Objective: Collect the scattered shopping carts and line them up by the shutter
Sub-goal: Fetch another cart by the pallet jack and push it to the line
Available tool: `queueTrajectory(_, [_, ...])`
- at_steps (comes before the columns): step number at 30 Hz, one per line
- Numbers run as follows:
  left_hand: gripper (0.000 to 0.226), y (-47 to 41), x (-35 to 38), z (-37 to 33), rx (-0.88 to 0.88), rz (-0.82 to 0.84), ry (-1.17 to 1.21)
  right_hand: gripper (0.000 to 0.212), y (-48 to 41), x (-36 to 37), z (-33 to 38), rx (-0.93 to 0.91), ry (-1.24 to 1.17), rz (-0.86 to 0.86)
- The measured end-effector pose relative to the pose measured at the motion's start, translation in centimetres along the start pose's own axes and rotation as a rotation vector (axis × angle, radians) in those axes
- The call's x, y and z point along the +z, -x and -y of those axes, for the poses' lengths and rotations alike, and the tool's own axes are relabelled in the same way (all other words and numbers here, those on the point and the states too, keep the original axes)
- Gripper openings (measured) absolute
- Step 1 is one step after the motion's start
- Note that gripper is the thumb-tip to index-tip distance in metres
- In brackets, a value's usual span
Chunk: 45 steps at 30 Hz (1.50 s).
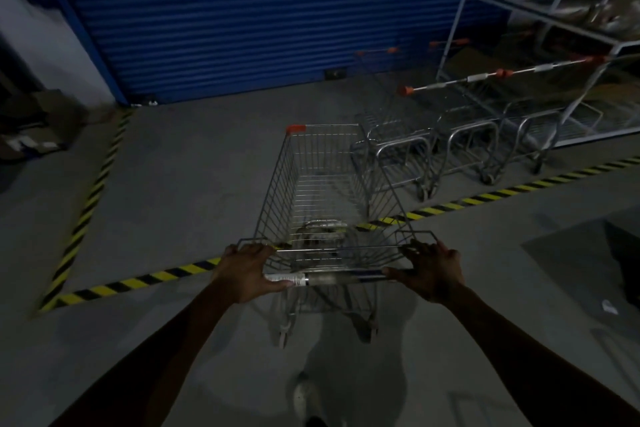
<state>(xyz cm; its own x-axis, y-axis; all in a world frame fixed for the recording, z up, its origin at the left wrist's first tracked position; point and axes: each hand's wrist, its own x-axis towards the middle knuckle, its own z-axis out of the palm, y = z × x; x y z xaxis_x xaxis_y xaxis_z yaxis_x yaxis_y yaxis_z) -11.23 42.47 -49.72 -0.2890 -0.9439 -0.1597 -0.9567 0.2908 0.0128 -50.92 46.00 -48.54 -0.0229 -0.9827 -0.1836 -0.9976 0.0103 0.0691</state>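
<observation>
A wire shopping cart with orange corner caps stands in front of me, its nose pointing toward the blue roller shutter. My left hand grips the left end of its handle bar, and my right hand grips the right end. The cart straddles the yellow-black floor tape. To its right, a row of several parked carts with orange-capped handles stands inside the taped zone, close to the shutter.
A grey metal rack frame stands at the back right behind the parked carts. Cardboard boxes lie at the left wall. Striped tape also borders the zone's left side. My shoe shows below.
</observation>
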Motion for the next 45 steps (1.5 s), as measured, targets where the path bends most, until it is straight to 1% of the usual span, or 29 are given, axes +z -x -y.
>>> queueTrajectory(3, [0.11, -5.0, -1.1, -0.2, 0.0, -0.014, 0.018, 0.132, -5.5, -1.2, -1.5, 0.007, -0.025, 0.004])
queueTrajectory(5, [0.099, -8.2, -1.9, -0.3, -0.005, -0.017, 0.017, 0.125, -8.9, -1.8, -2.3, -0.006, -0.033, -0.014])
queueTrajectory(7, [0.097, -11.3, -2.5, -0.2, -0.015, -0.016, 0.013, 0.116, -12.4, -2.2, -3.1, -0.02, -0.023, -0.038])
queueTrajectory(10, [0.102, -15.5, -3.1, 0.1, -0.032, 0.003, 0.023, 0.106, -17.2, -2.4, -4.4, -0.023, -0.009, -0.087])
queueTrajectory(13, [0.107, -19.4, -3.5, 0.5, -0.041, 0.018, 0.003, 0.104, -21.3, -2.7, -5.1, -0.038, -0.032, -0.115])
queueTrajectory(18, [0.106, -25.2, -4.6, 1.1, -0.068, 0.035, 0.024, 0.102, -28.1, -3.5, -6.1, -0.058, -0.029, -0.107])
queueTrajectory(21, [0.111, -28.5, -5.0, 1.5, -0.071, 0.007, 0.022, 0.092, -32.0, -4.7, -6.6, -0.102, 0.015, -0.082])
queueTrajectory(22, [0.115, -29.7, -5.2, 1.6, -0.07, -0.004, 0.026, 0.094, -33.5, -5.1, -6.8, -0.115, 0.024, -0.086])
queueTrajectory(24, [0.123, -32.2, -5.3, 1.7, -0.072, -0.01, 0.034, 0.107, -36.6, -5.6, -7.5, -0.174, 0.062, -0.082])
queueTrajectory(25, [0.126, -33.3, -5.3, 1.6, -0.079, -0.012, 0.041, 0.108, -38.2, -5.6, -8.0, -0.197, 0.062, -0.077])
queueTrajectory(27, [0.13, -35.5, -5.4, 1.5, -0.092, -0.039, 0.061, 0.098, -41.4, -5.8, -9.0, -0.231, 0.02, -0.116])
queueTrajectory(31, [0.121, -39.3, -5.6, 1.3, -0.116, -0.101, 0.092, 0.096, -46.9, -6.5, -10.6, -0.332, 0.01, -0.101])
queueTrajectory(33, [0.116, -41.2, -5.8, 1.2, -0.143, -0.087, 0.081, 0.091, -49.3, -6.7, -11.2, -0.371, 0.02, -0.111])
queueTrajectory(36, [0.116, -43.8, -6.3, 1.6, -0.19, -0.015, 0.096, 0.099, -52.4, -7.4, -11.5, -0.414, -0.01, -0.098])
queueTrajectory(39, [0.118, -46.2, -6.7, 2.3, -0.209, -0.001, 0.078, 0.116, -55.2, -8.5, -11.5, -0.407, -0.082, 0.005])
queueTrajectory(41, [0.118, -47.4, -7.3, 2.4, -0.219, -0.029, 0.07, 0.116, -57.0, -8.5, -11.4, -0.443, -0.033, -0.051])
queueTrajectory(43, [0.119, -48.7, -8.1, 2.6, -0.228, -0.037, 0.078, 0.114, -58.7, -8.6, -11.2, -0.463, 0.023, -0.058])
queueTrajectory(45, [0.123, -50.1, -8.8, 3.1, -0.223, -0.045, 0.086, 0.115, -60.5, -8.8, -11.2, -0.483, 0.025, -0.071])
